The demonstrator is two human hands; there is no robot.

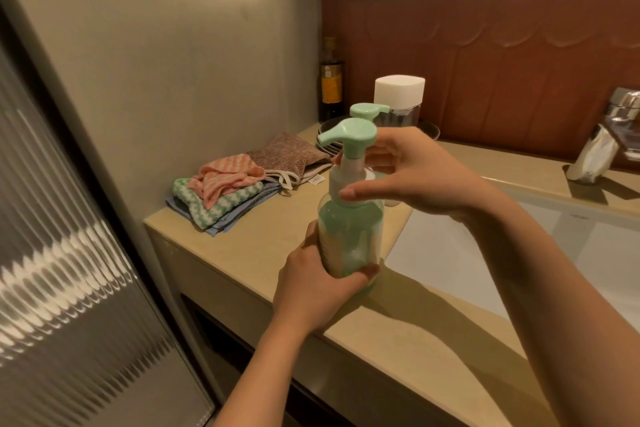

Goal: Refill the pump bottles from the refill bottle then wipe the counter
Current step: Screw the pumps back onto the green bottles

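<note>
A clear pump bottle (349,232) with a mint-green pump head is held upright just above the beige counter (263,253). My left hand (315,284) grips its lower body. My right hand (408,177) curls round the white collar under the pump head, thumb in front. Right behind it, a second mint-green pump head (367,111) shows, its bottle mostly hidden. A clear bottle with a big white cap (398,97) stands behind on a dark round tray (325,142).
A pile of folded cloths (228,191), pink, green, blue and brown, lies on the counter's left end. A dark bottle with a yellow label (331,80) stands in the corner. A white basin (519,246) lies to the right, with a chrome tap (620,114).
</note>
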